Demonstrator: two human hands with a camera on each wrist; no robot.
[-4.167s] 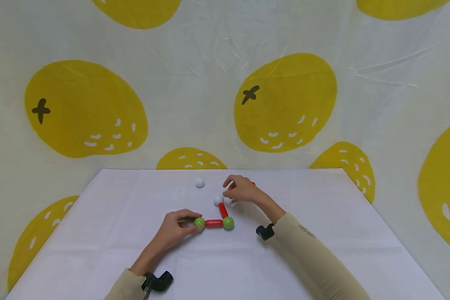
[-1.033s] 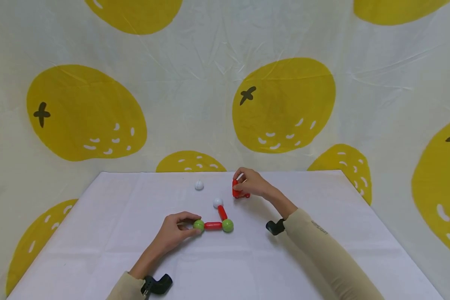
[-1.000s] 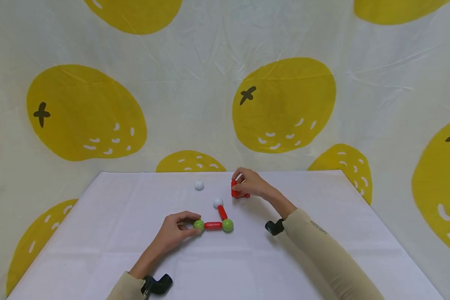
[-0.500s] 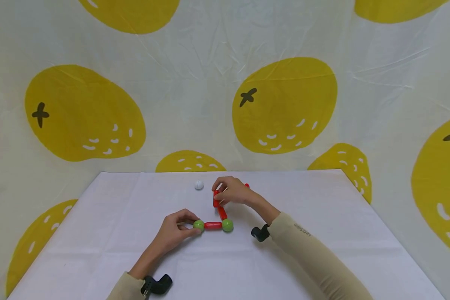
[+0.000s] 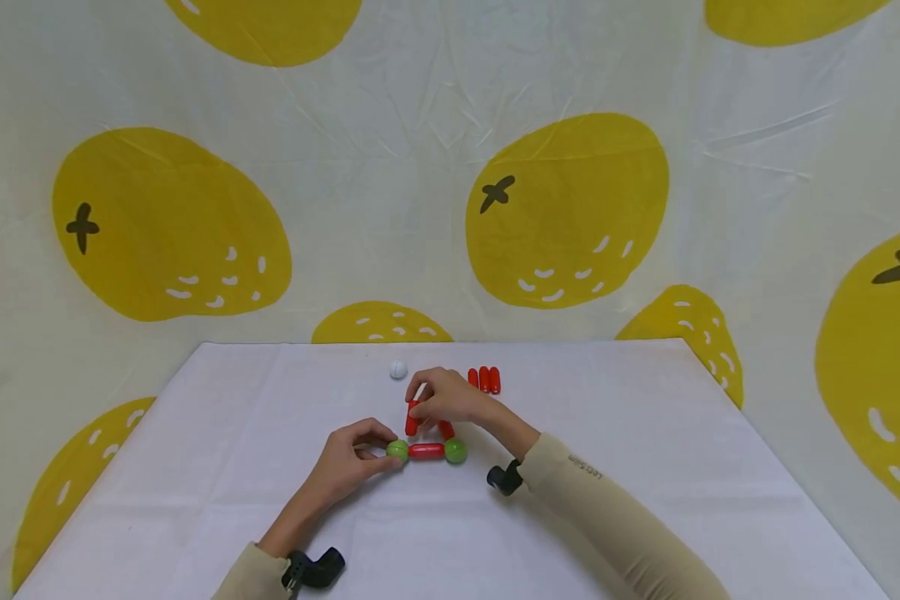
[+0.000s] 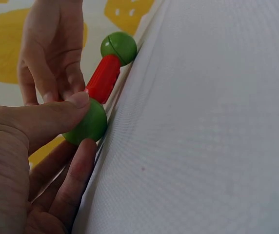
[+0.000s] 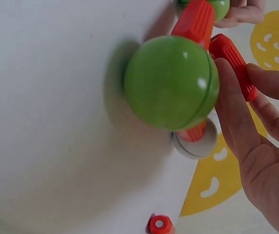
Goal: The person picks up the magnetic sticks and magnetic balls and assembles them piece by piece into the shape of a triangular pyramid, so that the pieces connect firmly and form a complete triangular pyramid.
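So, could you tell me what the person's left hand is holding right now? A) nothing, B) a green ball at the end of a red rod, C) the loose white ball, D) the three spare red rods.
B: the left hand pinches the green ball joined to the flat red rod.

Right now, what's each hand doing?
Left hand: pinching the left green ball.
Right hand: holding a red rod beside the white ball.
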